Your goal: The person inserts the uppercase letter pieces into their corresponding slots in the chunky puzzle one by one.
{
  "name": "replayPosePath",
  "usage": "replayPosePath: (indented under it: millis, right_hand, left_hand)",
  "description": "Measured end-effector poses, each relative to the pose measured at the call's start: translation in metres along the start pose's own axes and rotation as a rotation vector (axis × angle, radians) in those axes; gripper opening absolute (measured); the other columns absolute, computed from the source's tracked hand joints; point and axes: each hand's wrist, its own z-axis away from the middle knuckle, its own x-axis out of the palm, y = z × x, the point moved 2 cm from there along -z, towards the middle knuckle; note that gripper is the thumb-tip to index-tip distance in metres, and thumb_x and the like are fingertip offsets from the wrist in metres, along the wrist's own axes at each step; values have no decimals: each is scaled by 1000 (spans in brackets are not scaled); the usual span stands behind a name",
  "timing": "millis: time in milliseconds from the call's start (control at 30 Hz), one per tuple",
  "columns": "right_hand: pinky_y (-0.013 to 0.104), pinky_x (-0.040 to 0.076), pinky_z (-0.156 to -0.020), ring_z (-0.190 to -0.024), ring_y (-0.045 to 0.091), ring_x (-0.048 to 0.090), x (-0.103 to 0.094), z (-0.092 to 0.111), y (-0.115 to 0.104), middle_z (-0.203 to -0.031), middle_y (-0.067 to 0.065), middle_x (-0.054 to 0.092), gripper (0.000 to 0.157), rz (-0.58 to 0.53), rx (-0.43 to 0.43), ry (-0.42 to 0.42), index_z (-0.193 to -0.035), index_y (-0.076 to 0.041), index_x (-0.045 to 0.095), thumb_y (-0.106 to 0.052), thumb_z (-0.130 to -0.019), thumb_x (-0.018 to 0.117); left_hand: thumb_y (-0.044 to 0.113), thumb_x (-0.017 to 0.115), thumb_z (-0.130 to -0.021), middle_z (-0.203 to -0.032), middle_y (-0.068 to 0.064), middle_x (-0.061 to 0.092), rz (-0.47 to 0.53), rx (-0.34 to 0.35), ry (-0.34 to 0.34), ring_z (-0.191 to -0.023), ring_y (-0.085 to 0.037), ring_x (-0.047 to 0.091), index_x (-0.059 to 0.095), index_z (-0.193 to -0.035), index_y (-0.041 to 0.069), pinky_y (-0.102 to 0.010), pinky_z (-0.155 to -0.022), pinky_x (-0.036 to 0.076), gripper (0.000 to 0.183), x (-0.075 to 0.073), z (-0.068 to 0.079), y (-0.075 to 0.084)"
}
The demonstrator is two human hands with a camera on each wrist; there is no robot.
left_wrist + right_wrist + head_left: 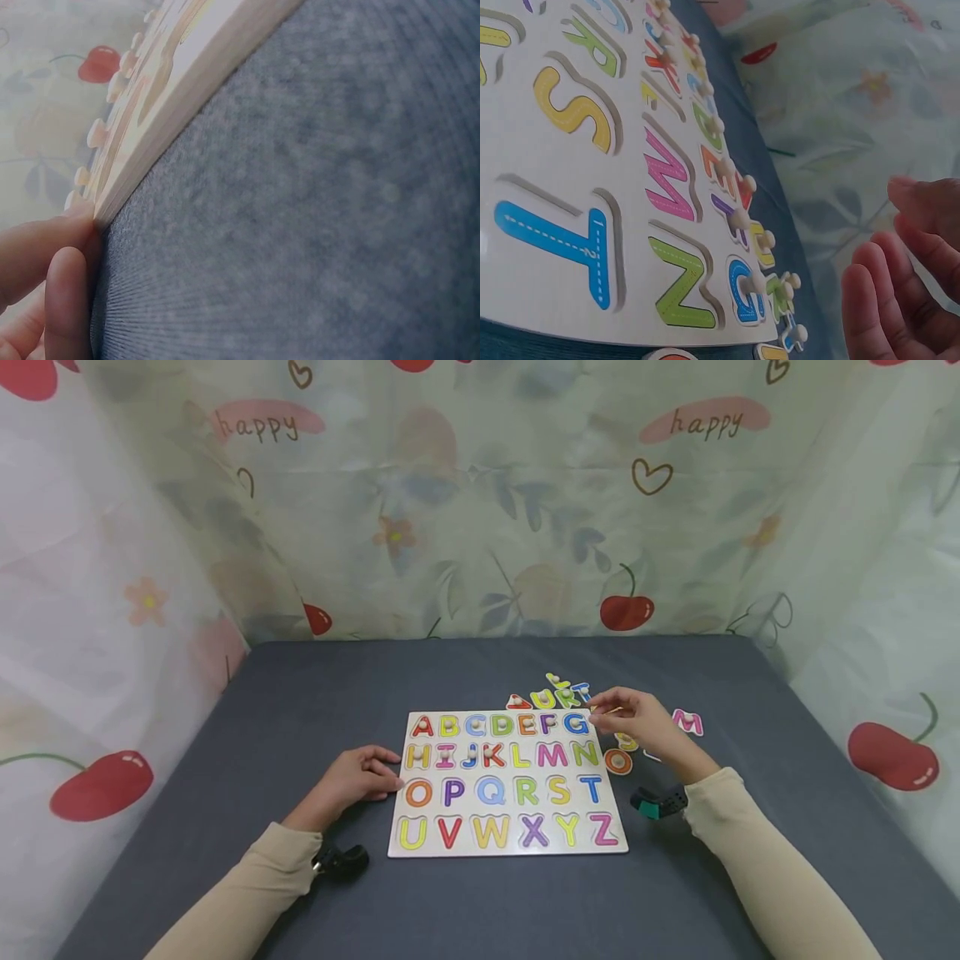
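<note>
A white wooden alphabet board (504, 777) lies on the dark cloth. Knobbed letters fill its slots from A to K, including the blue G (576, 723); later slots, such as the pink M slot (667, 176), show only printed recesses. My left hand (356, 779) rests at the board's left edge, fingertips touching it beside the H and O. Above the top right corner hovers my right hand (633, 714), fingers loosely bent with nothing between them in the right wrist view. In that view the fingers (866, 307) are apart from the G.
Loose letters lie behind the board: a red piece (517, 702), a yellow U (543, 699), a green R (567, 697) and a blue T (581, 691). To its right are an orange O (618, 762), a yellow S (627, 742) and a pink M (687, 722). A patterned curtain (472, 527) stands behind.
</note>
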Motion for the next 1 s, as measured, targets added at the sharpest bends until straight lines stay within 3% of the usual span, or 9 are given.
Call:
replayPosePath:
  millis: [200,400,667,833,1000]
  right_hand:
    - [50,47,-98,-109,33,59,-3,-20,3,-121,16,59,47,-17,33,2,-129,-2,54,-28,-93,66]
    - [51,44,-102,-119,37,56,-3,-49,-3,-130,20,56,45,-49,26,-5,-132,-2,51,-23,-94,65]
    - [50,42,-104,-120,33,54,0,-86,-11,-134,18,54,47,5,44,30,-136,-7,51,-24,-94,64]
    - [47,44,-103,-120,37,55,6,-106,-4,-134,22,52,47,-17,55,23,-138,0,48,-15,-95,62]
    - [48,43,-103,-117,36,57,11,-120,5,-131,23,56,45,75,97,15,-136,0,51,-14,-94,63]
  left_hand:
    - [11,80,-78,-80,-2,69,7,1,7,-70,-9,64,60,-118,1,-24,-63,55,46,0,0,-1]
    - [11,81,-78,-81,-3,69,8,-4,12,-70,-10,64,61,-118,1,-25,-63,55,46,0,-1,-2]
    - [11,81,-78,-80,-3,68,16,-10,17,-68,-10,63,61,-118,2,-24,-62,54,46,0,-1,-2]
    - [11,81,-78,-80,-3,68,16,-15,17,-68,-10,63,61,-118,2,-24,-62,54,45,0,-1,-2]
    - [11,81,-78,-81,-3,68,10,-7,19,-69,-10,63,61,-117,2,-25,-63,55,45,0,-1,-3]
